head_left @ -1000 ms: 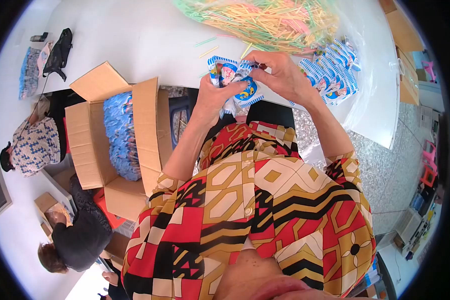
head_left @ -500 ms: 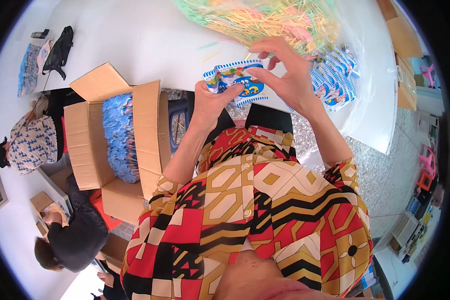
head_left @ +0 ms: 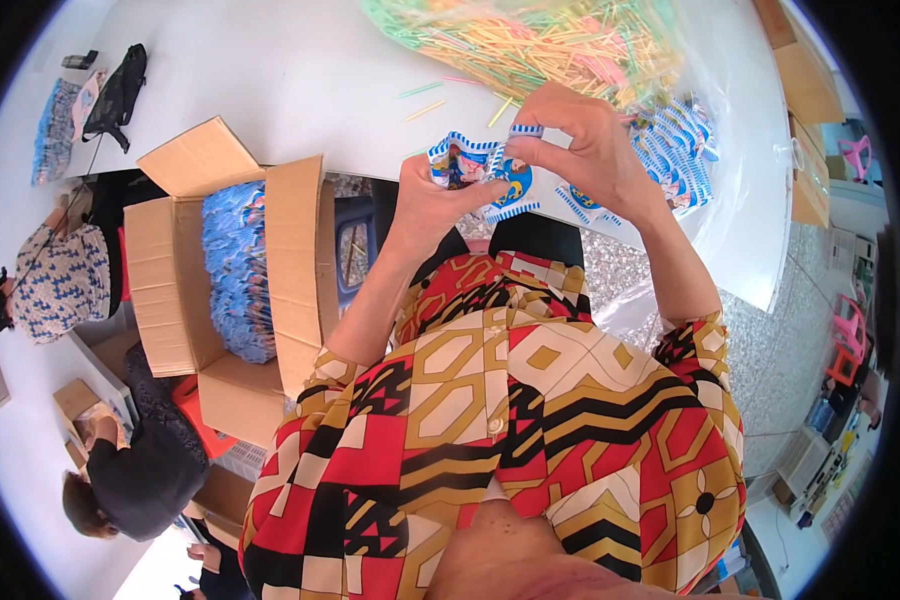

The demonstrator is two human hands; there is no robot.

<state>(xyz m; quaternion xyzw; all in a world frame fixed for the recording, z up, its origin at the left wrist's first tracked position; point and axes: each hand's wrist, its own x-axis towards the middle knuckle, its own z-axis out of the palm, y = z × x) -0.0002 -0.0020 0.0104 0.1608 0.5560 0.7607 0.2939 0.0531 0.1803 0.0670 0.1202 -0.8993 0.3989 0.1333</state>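
Note:
A small blue-and-white printed packet [head_left: 516,188] is held between my two hands above the table's near edge. My left hand [head_left: 422,208] grips its left side, with the thumb stretched across the front. My right hand [head_left: 588,150] pinches the striped upper edge between thumb and fingers. Toward the left the packet bulges and bends; whether its top is torn cannot be made out. Beneath my right hand another such packet [head_left: 582,203] lies at the table edge. Several more packets [head_left: 678,150] are piled just to the right.
A clear bag of thin coloured sticks [head_left: 540,45] lies at the far side, some loose sticks [head_left: 425,110] near it on the white table [head_left: 260,70]. An open carton [head_left: 295,270] of blue packets stands at left. Two people [head_left: 150,450] sit farther left.
My right fingers have closed onto the packet's upper edge, where they were raised and spread before. The packet is now more bent and has shifted slightly right.

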